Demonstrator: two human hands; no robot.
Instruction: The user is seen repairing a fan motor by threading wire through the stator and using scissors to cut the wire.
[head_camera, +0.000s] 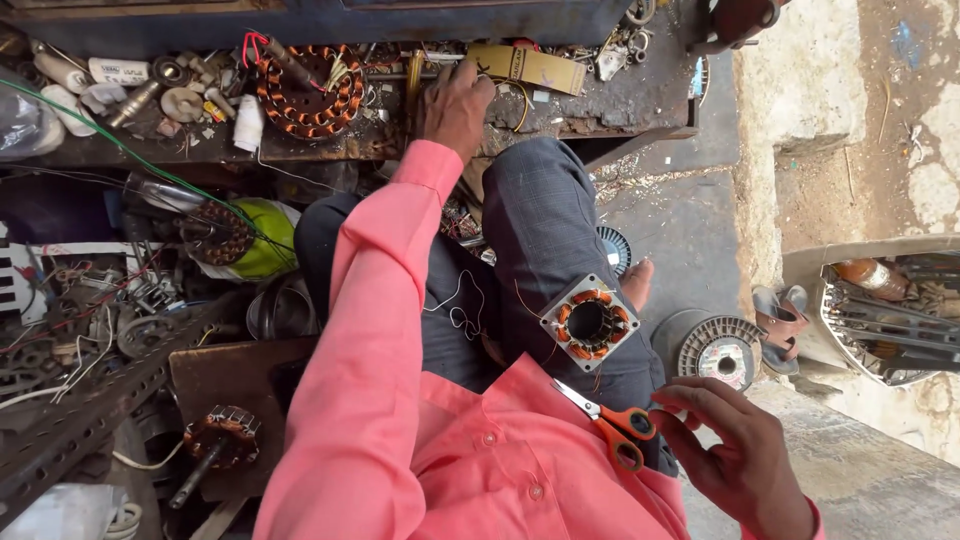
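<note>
Left hand (455, 105) fingers curled among bench (640, 100) clutter, grip unclear, right hand (735, 450) loosely open beside orange scissors (612, 425)

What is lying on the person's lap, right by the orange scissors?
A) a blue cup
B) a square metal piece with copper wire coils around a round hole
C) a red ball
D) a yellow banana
B: a square motor stator with copper windings around its round hole rests on the person's trouser leg, just above the orange-handled scissors, near the right hand.
</note>
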